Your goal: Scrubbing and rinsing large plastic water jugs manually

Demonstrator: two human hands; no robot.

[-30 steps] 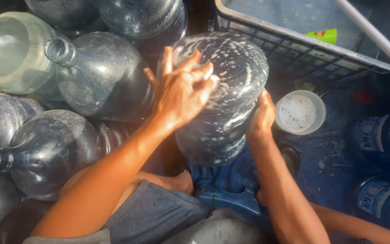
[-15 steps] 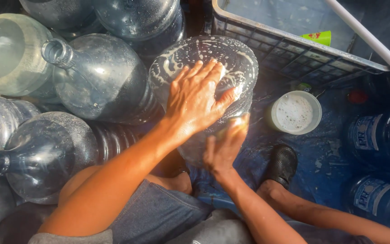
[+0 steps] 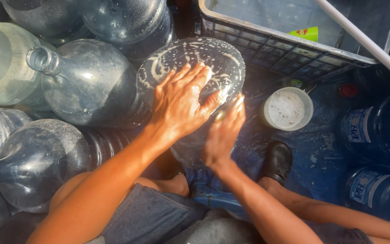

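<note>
From the head camera, the big clear-blue plastic water jug streaked with white soap foam point(image 3: 190, 58) stands between my knees, base end up toward me, its long axis running down and away toward the floor. My left hand point(image 3: 181, 101) lies flat on that base, fingers spread, no pinching grip. My right hand point(image 3: 224, 131) presses open-palmed on the jug's right flank, just below. The round white tub of suds point(image 3: 287, 108) sits near, to the right
</note>
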